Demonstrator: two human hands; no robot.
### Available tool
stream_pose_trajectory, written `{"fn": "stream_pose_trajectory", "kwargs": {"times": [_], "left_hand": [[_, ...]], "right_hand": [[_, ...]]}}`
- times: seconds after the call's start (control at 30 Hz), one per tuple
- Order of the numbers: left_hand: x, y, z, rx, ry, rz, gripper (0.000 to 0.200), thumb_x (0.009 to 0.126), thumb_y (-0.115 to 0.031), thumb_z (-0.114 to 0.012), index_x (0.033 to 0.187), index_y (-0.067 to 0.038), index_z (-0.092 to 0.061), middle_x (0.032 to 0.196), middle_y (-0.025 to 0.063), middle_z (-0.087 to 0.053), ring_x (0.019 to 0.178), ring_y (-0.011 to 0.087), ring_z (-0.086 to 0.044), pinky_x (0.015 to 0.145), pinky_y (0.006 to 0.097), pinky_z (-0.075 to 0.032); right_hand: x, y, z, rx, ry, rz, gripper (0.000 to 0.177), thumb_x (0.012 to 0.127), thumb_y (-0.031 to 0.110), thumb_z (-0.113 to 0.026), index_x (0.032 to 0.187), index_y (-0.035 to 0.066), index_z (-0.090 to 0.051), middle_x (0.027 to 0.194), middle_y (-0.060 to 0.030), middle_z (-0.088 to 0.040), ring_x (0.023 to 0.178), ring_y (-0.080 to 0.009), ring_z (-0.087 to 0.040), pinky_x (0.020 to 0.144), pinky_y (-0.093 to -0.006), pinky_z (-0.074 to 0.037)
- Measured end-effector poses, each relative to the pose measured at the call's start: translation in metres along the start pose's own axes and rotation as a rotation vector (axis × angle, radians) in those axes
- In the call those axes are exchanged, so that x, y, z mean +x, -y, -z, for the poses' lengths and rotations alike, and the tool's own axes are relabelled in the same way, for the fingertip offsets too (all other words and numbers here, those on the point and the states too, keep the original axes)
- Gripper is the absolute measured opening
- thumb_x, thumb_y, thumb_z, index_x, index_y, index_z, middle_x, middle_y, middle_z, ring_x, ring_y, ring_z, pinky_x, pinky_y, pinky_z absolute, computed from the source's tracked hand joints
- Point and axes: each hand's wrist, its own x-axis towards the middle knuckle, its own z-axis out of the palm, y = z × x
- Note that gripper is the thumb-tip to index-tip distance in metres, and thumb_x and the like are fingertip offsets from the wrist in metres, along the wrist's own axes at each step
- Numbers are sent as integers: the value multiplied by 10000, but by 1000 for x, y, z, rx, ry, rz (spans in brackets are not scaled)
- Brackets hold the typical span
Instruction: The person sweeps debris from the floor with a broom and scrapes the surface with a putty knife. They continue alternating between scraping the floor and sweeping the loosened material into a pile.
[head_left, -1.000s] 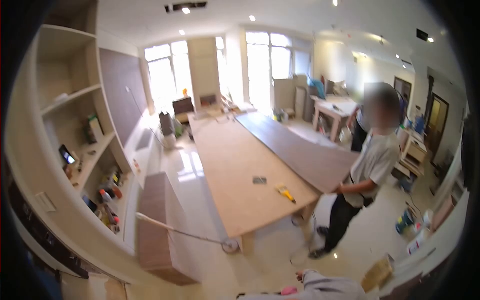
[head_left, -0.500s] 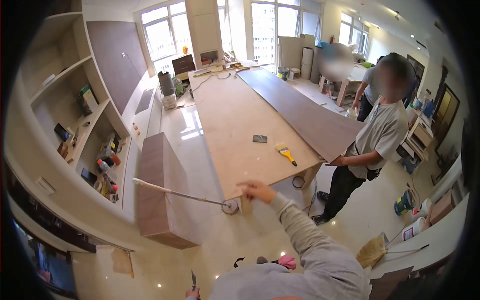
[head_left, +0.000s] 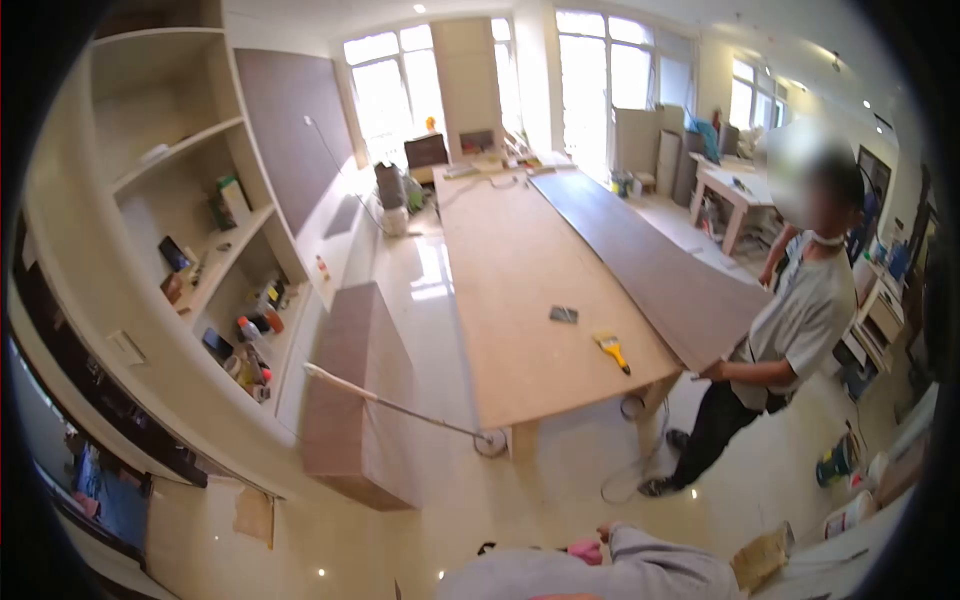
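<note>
My right hand is low, close to my body, with only a small blurred part showing past the grey sleeve. Whether its fingers are closed cannot be made out. A pink thing lies just beside it. My left hand is out of view; just a dark pointed tip shows at the bottom edge. Ahead stands a wooden worktable bearing a yellow-handled paintbrush and a small dark rectangular piece. A long brown laminate sheet lies along its right side, the near end held by a co-worker.
The co-worker stands at the table's right corner. A long-handled roller leans on a brown box-shaped cabinet at the left. Shelves line the left wall. A broom and buckets sit on the right.
My right hand has drawn back from the table's near edge toward my body. My left hand, with a blade in it, has dropped out of view. The camera view has shifted.
</note>
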Motion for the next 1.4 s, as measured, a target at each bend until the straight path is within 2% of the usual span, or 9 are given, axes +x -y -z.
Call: {"fn": "stream_pose_trajectory", "kwargs": {"times": [0.07, 0.17, 0.3, 0.57, 0.83, 0.93, 1.0, 1.1, 1.4], "left_hand": [[-2, -6, -3, 1, 8, -19, 143, 816, -194, -553, 746, -88, -487, 521, 34, -459, 417, 154, -437, 386, 313, -347], [3, -32, -15, 25, 44, -82, 131, 814, -190, -554, 763, -89, -488, 529, 36, -465, 423, 153, -441, 388, 310, -350], [12, -81, -42, -60, 145, -247, 117, 812, -184, -554, 787, -89, -490, 540, 39, -473, 432, 152, -448, 392, 307, -353], [-61, -234, -136, -245, 574, -494, 234, 841, -141, -530, 1010, -86, -377, 667, 40, -467, 463, 135, -452, 402, 300, -396], [-33, -243, -130, 208, 743, -914, 436, 840, -168, -599, 1211, 18, -468, 935, 108, -622, 671, 164, -611, 607, 289, -515], [-8, -233, -100, 46, 622, -668, 430, 835, -183, -620, 1186, 30, -493, 969, 114, -625, 768, 178, -621, 653, 295, -530], [2, -241, -79, -21, 567, -659, 425, 831, -183, -630, 1179, 26, -502, 970, 114, -625, 814, 189, -618, 668, 299, -534], [-12, -285, -46, -167, 495, -697, 419, 824, -187, -649, 1166, 17, -520, 978, 116, -626, 872, 191, -612, 685, 302, -533], [23, -384, 13, 132, 389, -936, 208, 780, -216, -720, 758, -15, -673, 608, -12, -595, 566, 83, -512, 531, 256, -439]], "right_hand": [[-46, 24, 23, -594, -68, 306, 352, 805, 260, -594, 1125, 114, -588, 1046, -110, -643, 932, -292, -624, 790, -426, -489], [-18, 48, 24, -212, -108, 280, 310, 847, 342, -500, 1027, 128, -633, 1008, -108, -652, 944, -280, -608, 824, -397, -467], [-120, 153, 90, 470, -134, 198, 408, 793, 406, -554, 1133, 185, -603, 680, -4, -613, 532, -118, -536, 440, -284, -439], [-251, 292, 119, 651, 320, 589, 597, 787, 597, -524, 1114, 100, -565, 956, -92, -609, 770, -194, -592, 587, -369, -500], [-161, 287, 87, 1028, -68, 663, 410, 815, 437, -551, 996, 70, -581, 850, -90, -605, 711, -178, -593, 569, -314, -486], [-168, 268, 110, 953, -110, 369, 331, 811, 379, -541, 948, 84, -602, 788, -98, -617, 737, -216, -598, 634, -349, -477], [-151, 263, 106, 625, -578, 599, 298, 790, 333, -537, 935, 81, -603, 765, -132, -625, 760, -288, -592, 699, -379, -465], [-177, 294, 143, 248, -149, 691, 327, 772, 316, -539, 972, 65, -601, 866, -170, -628, 808, -340, -584, 736, -413, -461], [-229, 412, 199, 134, -145, 796, 319, 751, 303, -577, 970, 73, -615, 873, -182, -632, 799, -351, -595, 728, -417, -457]]}}
